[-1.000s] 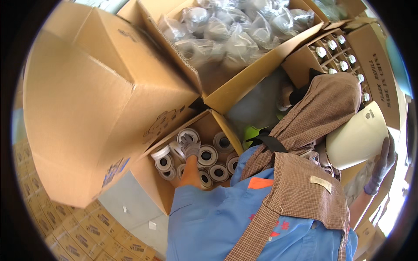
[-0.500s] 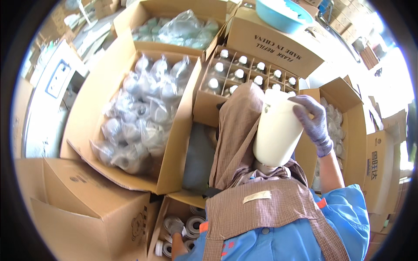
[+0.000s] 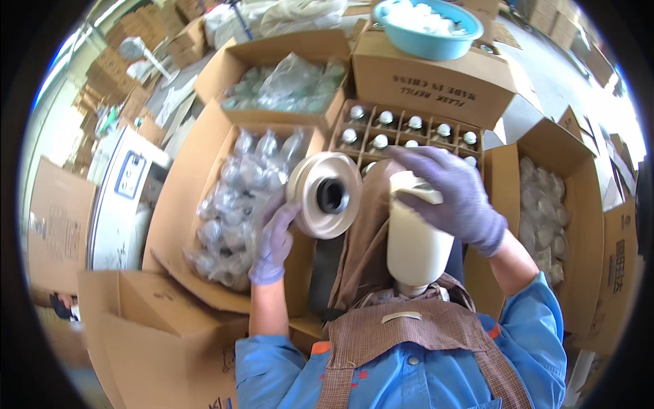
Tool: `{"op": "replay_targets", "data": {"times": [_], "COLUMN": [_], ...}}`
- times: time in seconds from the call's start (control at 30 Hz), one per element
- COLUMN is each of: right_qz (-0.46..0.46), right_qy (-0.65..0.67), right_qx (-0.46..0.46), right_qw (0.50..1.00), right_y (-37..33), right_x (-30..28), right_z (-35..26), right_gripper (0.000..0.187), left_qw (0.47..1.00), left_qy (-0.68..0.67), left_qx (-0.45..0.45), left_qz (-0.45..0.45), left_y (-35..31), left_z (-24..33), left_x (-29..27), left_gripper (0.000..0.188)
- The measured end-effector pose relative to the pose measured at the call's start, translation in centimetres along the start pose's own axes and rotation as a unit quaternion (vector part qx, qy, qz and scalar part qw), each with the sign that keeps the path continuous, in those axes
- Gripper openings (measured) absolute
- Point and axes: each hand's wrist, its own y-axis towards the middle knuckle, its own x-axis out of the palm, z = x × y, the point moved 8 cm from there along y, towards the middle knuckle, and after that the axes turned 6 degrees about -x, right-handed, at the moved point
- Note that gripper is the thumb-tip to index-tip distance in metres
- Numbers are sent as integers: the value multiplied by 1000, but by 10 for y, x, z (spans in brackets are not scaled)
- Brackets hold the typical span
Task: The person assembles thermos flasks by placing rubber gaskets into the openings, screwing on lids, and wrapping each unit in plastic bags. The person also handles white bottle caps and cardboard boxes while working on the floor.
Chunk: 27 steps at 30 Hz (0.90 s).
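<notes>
Plainly, two parts of one item were held up together over the lap. A cream-coloured, ribbed round plastic collar with a dark central hole [image 3: 324, 195] was gripped by the left hand [image 3: 272, 240], gloved in pale purple, the fingers closed on its lower left rim and its open face turned toward the camera. Just to the right of that grip, a tall cream plastic flask body [image 3: 415, 235] was held upright by the right hand [image 3: 458, 198], likewise gloved, whose fingers were clamped over the top end. The bottom of the body was rested against a brown checked apron [image 3: 409, 334].

The collar and the body were near each other but not seen to touch. The step in hand was judged to be the bringing together of the collar and the body; the next move would call for the collar's hole to be lined up squarely with the body's end, and for the covering fingers to be shifted aside.

Beyond the right grip, a partitioned cardboard carton of white-capped glass liners [image 3: 409, 133] was stood open. Left of the left grip, a cardboard box of clear-bagged parts [image 3: 238, 198] was seen.
</notes>
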Motion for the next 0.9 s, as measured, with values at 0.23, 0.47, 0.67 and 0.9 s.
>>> {"op": "replay_targets", "data": {"times": [0.23,0.47,0.67,0.9], "right_qz": [3,150,214,138], "right_qy": [-68,452,231,436], "right_qx": [1,326,-81,382], "right_qw": [998,816,946,803], "right_y": [11,-9,-3,-77], "right_x": [3,21,-7,8], "right_z": [71,142,121,192], "right_gripper": [82,62,37,51], "left_qw": [988,982,880,965], "left_qy": [-128,-26,231,-216], "left_qx": [35,186,415,53], "left_qz": [-72,-23,-25,-136], "left_y": [90,84,75,109], "left_z": [39,77,80,-11], "left_x": [114,170,198,157], "left_gripper": [40,53,47,54]}}
